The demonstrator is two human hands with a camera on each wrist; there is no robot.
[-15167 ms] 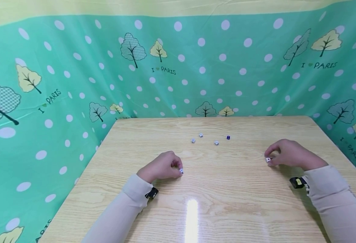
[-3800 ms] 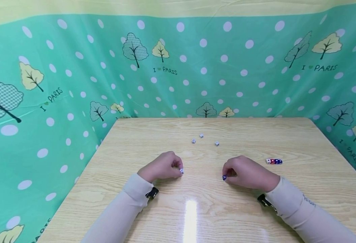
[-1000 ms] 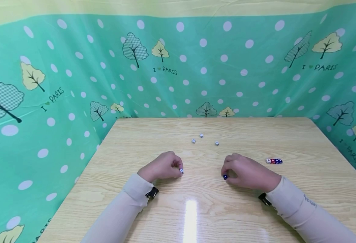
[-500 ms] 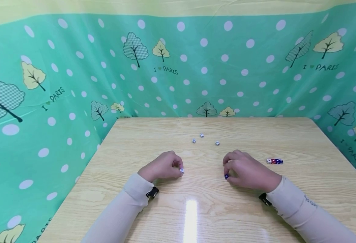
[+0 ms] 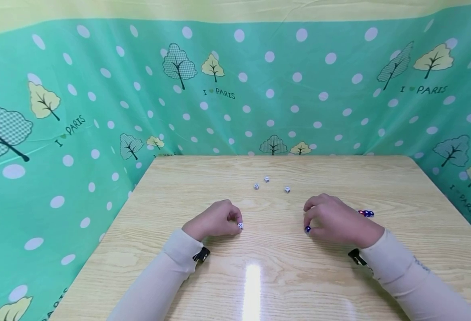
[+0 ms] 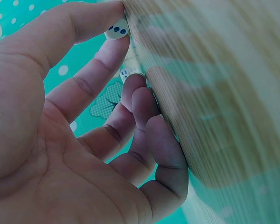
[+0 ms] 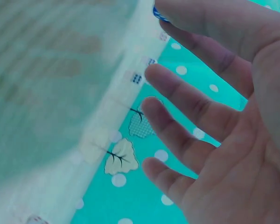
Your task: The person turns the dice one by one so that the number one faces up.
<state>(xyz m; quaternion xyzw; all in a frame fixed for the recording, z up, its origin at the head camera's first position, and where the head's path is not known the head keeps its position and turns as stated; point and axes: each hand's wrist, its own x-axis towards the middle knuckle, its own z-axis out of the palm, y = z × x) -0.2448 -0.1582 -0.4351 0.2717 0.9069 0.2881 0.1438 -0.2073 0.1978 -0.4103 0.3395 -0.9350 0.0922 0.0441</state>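
On the left side of the wooden table, my left hand [image 5: 215, 218] pinches a white die [image 5: 240, 226] with dark pips between thumb and forefinger. The left wrist view shows that white die [image 6: 116, 30] near the table surface, other fingers curled loosely below. To the right, my right hand [image 5: 341, 223] pinches a blue die [image 5: 307, 229] at its fingertips. Only a sliver of the blue die [image 7: 159, 14] shows in the right wrist view, where the remaining fingers are spread. Beyond this hand, a row of red and blue dice [image 5: 365, 213] is partly hidden.
Three white dice lie apart toward the back: a left one [image 5: 257, 187], a rear one [image 5: 266, 179] and a right one [image 5: 287, 190]. A green dotted curtain [image 5: 219, 120] encloses the table [image 5: 203, 285] at the back and sides.
Since the earliest frame, a dice row has appeared at right and the back dark die has left its spot. In the last half second, my right hand shifts right with the blue die; my left stays.
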